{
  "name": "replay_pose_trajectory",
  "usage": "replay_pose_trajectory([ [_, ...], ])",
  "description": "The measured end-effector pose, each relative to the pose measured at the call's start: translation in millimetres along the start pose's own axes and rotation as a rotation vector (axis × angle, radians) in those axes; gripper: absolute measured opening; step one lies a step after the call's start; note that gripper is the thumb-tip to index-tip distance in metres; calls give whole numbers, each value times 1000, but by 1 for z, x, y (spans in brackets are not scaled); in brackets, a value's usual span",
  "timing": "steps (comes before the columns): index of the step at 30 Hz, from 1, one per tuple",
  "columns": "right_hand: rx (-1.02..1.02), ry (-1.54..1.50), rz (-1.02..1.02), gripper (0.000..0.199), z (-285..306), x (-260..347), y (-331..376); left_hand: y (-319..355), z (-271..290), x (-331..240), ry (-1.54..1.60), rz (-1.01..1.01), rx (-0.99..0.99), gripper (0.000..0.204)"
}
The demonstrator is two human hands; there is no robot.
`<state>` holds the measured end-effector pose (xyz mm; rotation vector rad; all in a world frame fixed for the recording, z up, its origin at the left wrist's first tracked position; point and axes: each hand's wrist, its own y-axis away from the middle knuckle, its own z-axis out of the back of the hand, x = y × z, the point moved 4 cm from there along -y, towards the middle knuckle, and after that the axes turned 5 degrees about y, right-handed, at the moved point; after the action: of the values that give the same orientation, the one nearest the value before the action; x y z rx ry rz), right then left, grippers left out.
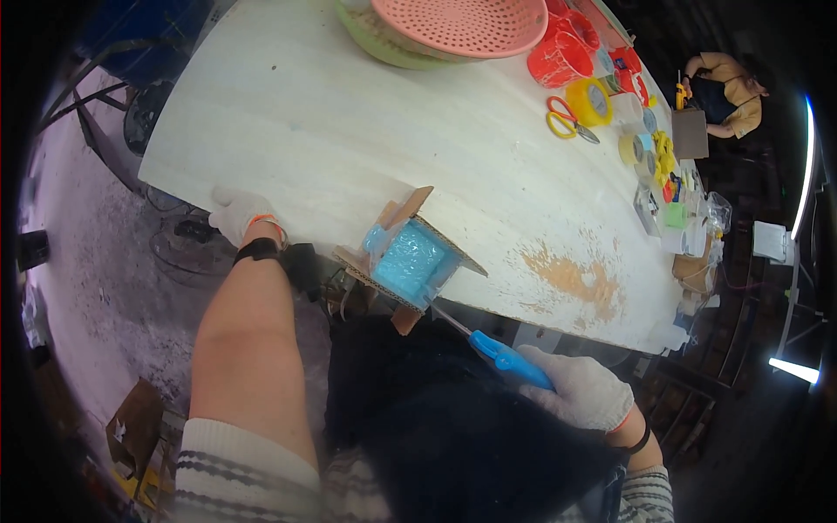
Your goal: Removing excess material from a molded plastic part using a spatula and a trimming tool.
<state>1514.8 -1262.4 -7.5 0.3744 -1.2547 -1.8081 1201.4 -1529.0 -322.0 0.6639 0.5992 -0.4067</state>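
Observation:
A small open cardboard box [403, 213] lies on the near edge of a white table [349, 131], with blue bubble-wrapped contents [411, 260] showing inside. My right hand [582, 390], in a white glove, grips a blue-handled knife [506, 357] whose thin blade points up toward the box's lower flap. My left hand [240, 213], also gloved, rests on the table's edge to the left of the box, a black band on its wrist.
Pink and green baskets [462, 26] stand at the far side. Red cups [562, 52], yellow scissors [567, 118], tape rolls [591, 100] and small items line the right side. Another person [732, 91] sits at the far right. A fan [179, 248] stands on the floor at left.

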Motion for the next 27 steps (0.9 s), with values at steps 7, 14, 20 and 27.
replay_pose_trajectory([
  [7,-5,-32,68,44,7,18,-17,26,11,-17,-30,23,-2,68],
  [14,-197,-59,74,38,16,14,-24,26,11,-17,-25,22,12,69],
  [20,-188,-93,77,38,16,6,-26,26,12,-16,-39,31,18,68],
  [27,-54,-68,50,35,13,1,-19,19,8,-11,-22,21,38,66],
])
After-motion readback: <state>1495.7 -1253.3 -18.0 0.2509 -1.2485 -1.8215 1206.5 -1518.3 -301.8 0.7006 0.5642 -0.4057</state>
